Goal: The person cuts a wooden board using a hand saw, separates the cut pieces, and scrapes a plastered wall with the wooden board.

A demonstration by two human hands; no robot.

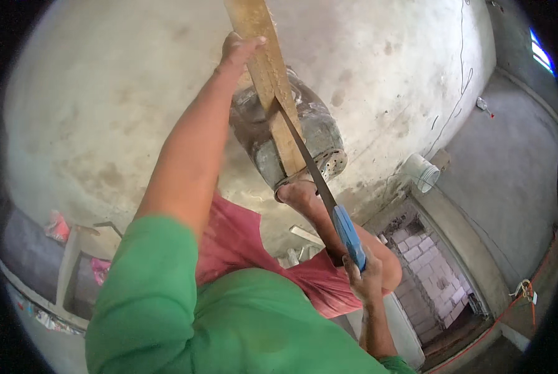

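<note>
The right hand (366, 274) is closed around the blue handle of a saw (349, 234), below and to the right of the wooden board (268, 71); the blade slants up from the handle, and its far end meets the board's right edge partway along. The left hand (240, 51) is clamped on the board's left edge near its upper end, the thumb lying over the top face. The board's lower stretch lies over a dark, battered drum (321, 128), which shows on both sides of it. A bare foot (301, 193) is just below the board's lower end; whether they touch, I cannot tell. Farther out, a white bucket (421, 172) is well to the right of the board, with a patch of pale blocks (425, 255) below that bucket, and a pink bag (57, 225) is far to the board's lower left.
</note>
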